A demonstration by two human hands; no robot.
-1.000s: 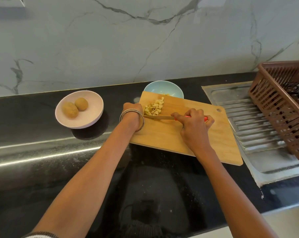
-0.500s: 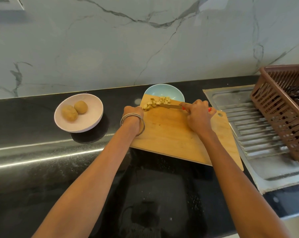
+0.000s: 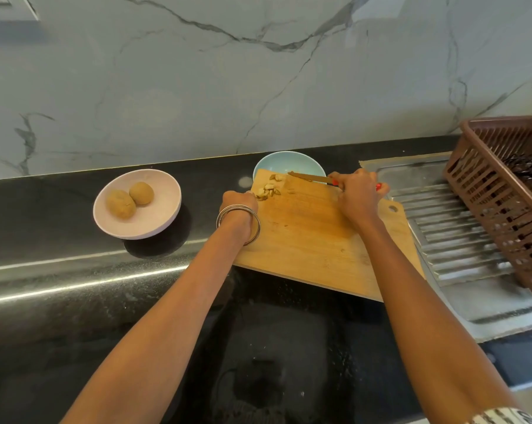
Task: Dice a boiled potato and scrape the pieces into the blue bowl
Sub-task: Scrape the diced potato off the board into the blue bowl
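On the black desk (image 3: 60, 270) a wooden cutting board (image 3: 304, 234) lies with its far edge lapping over the blue bowl (image 3: 289, 162). The right hand (image 3: 358, 194) has its fingers curled round the red handle of a knife (image 3: 312, 178), whose blade reaches left across the board's far edge, above the bowl's rim. The left hand (image 3: 240, 203), bangles at its wrist, rests at the board's left edge with fingers curled under; whether they grip the board cannot be told. Diced potato pieces (image 3: 269, 189) lie at the board's far left corner, just beside that hand and near the bowl. Well to the left, a pink bowl (image 3: 154, 221) holds two whole potatoes (image 3: 130, 198). At the right, a brown dish rack (image 3: 503, 194) sits on a steel drainboard (image 3: 460, 249).
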